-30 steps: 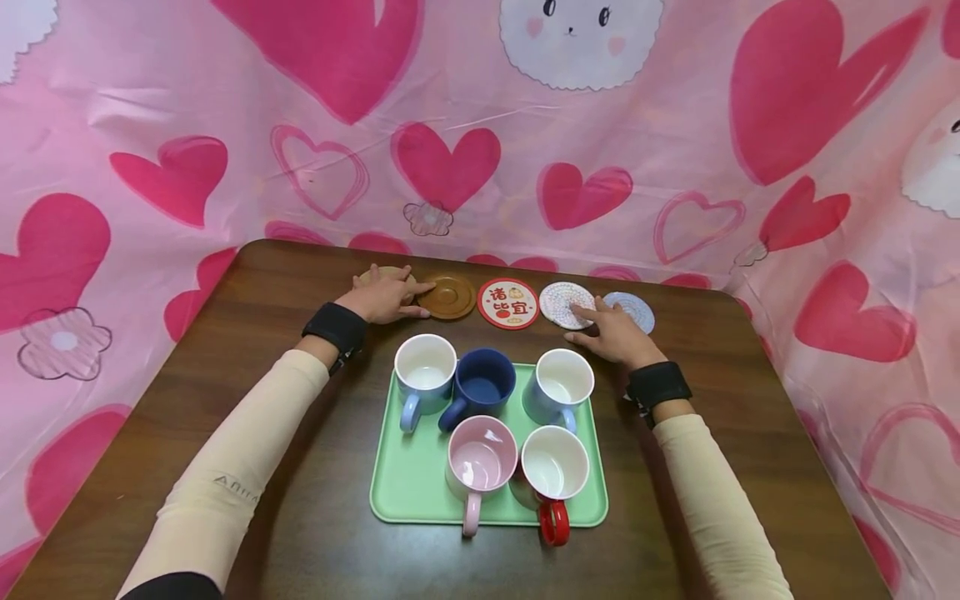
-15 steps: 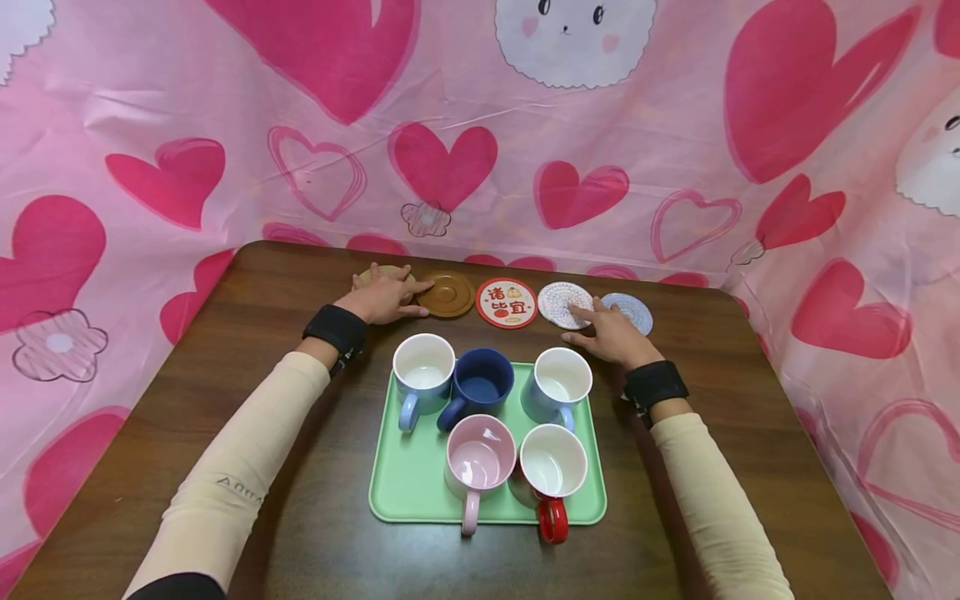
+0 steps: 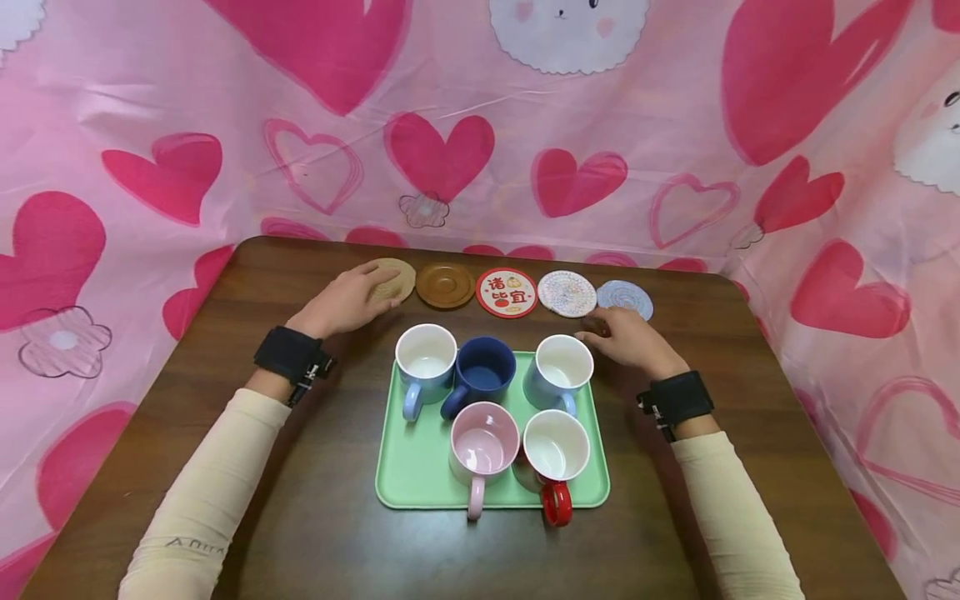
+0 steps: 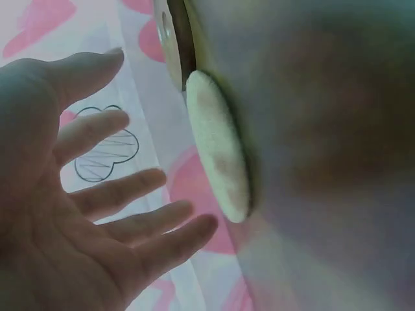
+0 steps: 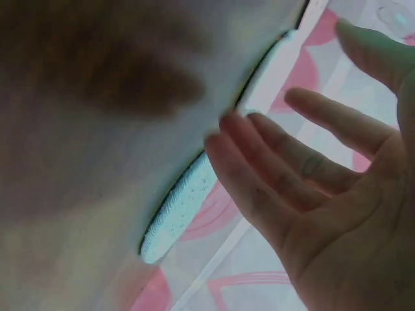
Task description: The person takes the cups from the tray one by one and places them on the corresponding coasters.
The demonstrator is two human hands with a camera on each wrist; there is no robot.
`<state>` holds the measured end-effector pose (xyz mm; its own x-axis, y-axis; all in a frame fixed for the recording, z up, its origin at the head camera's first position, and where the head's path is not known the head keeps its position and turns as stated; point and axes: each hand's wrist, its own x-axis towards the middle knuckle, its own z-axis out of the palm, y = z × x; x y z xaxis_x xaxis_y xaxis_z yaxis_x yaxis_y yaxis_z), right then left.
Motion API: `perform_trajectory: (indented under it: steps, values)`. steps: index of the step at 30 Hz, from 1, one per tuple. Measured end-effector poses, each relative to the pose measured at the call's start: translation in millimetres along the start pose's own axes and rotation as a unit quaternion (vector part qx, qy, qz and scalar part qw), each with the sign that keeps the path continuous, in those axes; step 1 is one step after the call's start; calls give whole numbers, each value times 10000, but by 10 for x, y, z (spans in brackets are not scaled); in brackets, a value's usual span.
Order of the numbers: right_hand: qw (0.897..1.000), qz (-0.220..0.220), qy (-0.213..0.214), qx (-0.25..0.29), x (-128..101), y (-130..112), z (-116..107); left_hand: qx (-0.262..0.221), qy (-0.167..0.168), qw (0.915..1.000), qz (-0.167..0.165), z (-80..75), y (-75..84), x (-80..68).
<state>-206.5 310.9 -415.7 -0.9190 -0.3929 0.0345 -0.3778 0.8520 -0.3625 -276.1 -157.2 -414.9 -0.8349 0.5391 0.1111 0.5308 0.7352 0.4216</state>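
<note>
My left hand (image 3: 347,302) is just left of a tan woven coaster (image 3: 397,282), fingers spread and loosely bent. In the left wrist view a gap shows between its fingertips and the coaster's edge (image 4: 217,146). My right hand (image 3: 633,337) hovers in front of a light blue coaster (image 3: 627,293), holding nothing; its relaxed fingers overlap the coaster in the right wrist view, so contact is unclear. Between the hands lie a brown saucer-like coaster (image 3: 446,286), a red-rimmed coaster (image 3: 507,292) with Chinese characters, and a white speckled coaster (image 3: 567,294), all in one row.
In front of the row sits a green tray (image 3: 408,487). It carries two light blue mugs, left (image 3: 426,390) and right (image 3: 551,392), a navy mug (image 3: 486,371), a pink mug (image 3: 483,454) and a red mug (image 3: 557,450). A pink heart-print cloth (image 3: 450,67) hangs behind the wooden table.
Both hands have drawn back from the coasters toward the person. The left moved left off the tan coaster; the right moved nearer and slightly right. Coasters and mugs keep their arrangement; the view shifts slightly.
</note>
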Motion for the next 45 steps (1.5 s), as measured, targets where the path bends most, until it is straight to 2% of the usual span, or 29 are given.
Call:
perform_trajectory:
  steps: [6,10,14,18,20,24,26,30,36,42,45]
  values:
    - [9987,313,-306,269,-213,-37,77,-387,69,9989,-252,95,7,-263]
    - [9926,724,-601,767,-309,-92,138,-829,150,9960,-295,109,59,-422]
    - [9839,1031,-741,1256,-393,-166,188,-1295,256,9900,-489,84,185,-617]
    - [9757,1154,-689,1732,-474,-241,244,-1898,75,9788,-771,123,352,-842]
    - [9707,1198,-690,1965,-505,-271,276,-2349,-75,9668,-1006,167,438,-961]
    - [9677,1261,-679,2076,-540,-311,329,-3329,-270,9328,-1355,267,598,-1173]
    - [9702,1230,-657,1980,-545,-319,345,-3770,-313,9148,-1415,313,672,-1251]
    - [9727,1215,-601,1883,-542,-336,355,-4345,-390,8879,-1461,394,801,-1344]
    - [9718,1166,-646,1944,-541,-355,356,-4799,-469,8629,-1511,534,973,-1363]
    - [9711,1158,-595,2001,-539,-344,386,-5522,-232,8207,-1450,693,1162,-1304]
    - [9703,1164,-587,2035,-547,-341,377,-5679,-22,8088,-1525,757,1254,-1262]
